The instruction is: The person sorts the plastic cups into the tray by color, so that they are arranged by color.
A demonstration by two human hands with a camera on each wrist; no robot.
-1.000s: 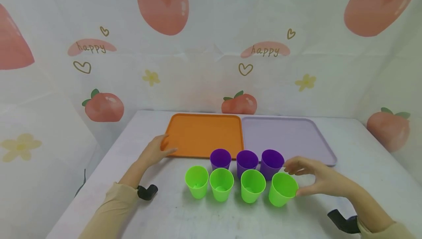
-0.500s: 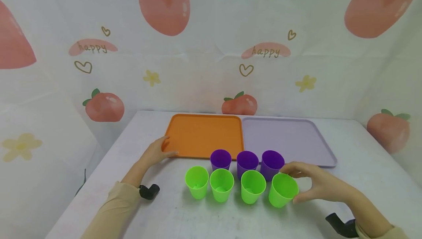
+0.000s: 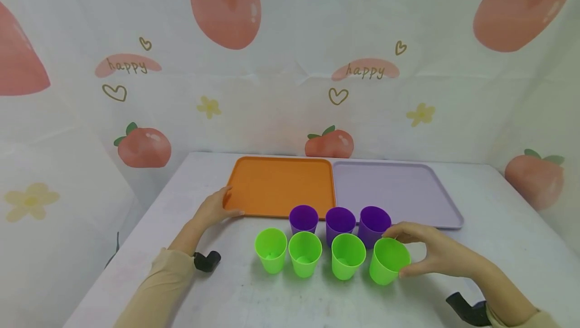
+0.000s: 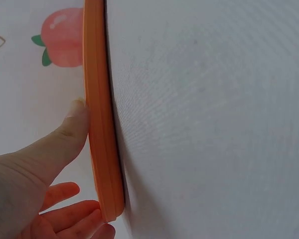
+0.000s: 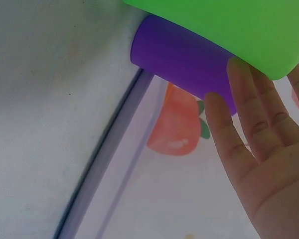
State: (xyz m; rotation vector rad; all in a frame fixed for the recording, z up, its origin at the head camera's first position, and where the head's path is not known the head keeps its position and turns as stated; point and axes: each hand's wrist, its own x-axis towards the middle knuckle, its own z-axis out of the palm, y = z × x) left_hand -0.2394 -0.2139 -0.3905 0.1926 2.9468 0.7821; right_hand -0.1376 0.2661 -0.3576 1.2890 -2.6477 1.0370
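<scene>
In the head view my right hand [image 3: 441, 252] is around the right side of the rightmost green cup [image 3: 382, 270], fingers behind it and thumb at its near side. The right wrist view shows those fingers fairly straight beside the green cup [image 5: 239, 30], with a purple cup [image 5: 184, 57] beyond; the thumb is hidden there. My left hand [image 3: 212, 211] is at the near left corner of the orange tray [image 3: 281, 187]. In the left wrist view its thumb lies along the wall of the orange tray [image 4: 100, 139], and its loosely bent fingers are by the corner.
Several green cups [image 3: 305, 255] stand upright in a front row. Behind them, three purple cups [image 3: 303, 219] stand close to the trays. A lilac tray [image 3: 385, 182] adjoins the orange one on the white table [image 3: 272, 303]. A printed cloth [image 3: 272, 66] hangs behind.
My right hand has moved slightly left and toward me, its thumb coming closer over the near side of the rightmost green cup. The left hand has barely shifted; cups and trays stay put.
</scene>
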